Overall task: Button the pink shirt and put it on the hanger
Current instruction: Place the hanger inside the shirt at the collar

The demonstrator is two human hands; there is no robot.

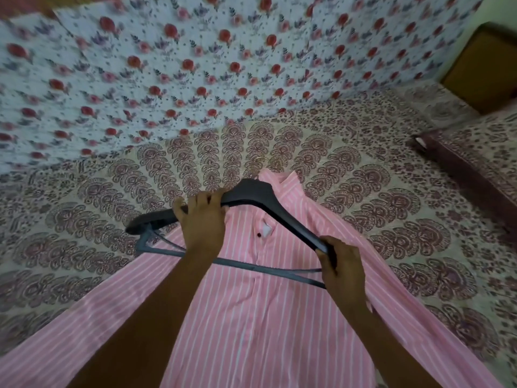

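Observation:
The pink shirt (251, 317) with thin white stripes lies spread on the bed, collar pointing away from me and its front closed along the placket. A dark grey hanger (253, 196) hovers over the shirt's chest and collar. My left hand (202, 222) grips the hanger's left shoulder arm from above. My right hand (342, 271) is closed around the hanger's right end, where the arm meets the lower bar. The hanger's hook is not visible.
The bed carries a beige bedsheet (377, 191) with a maroon print. A white rose-patterned cloth (167, 65) lies across the far half. A dark patterned pillow edge (461, 169) and a brown wooden headboard (484, 68) sit at the right.

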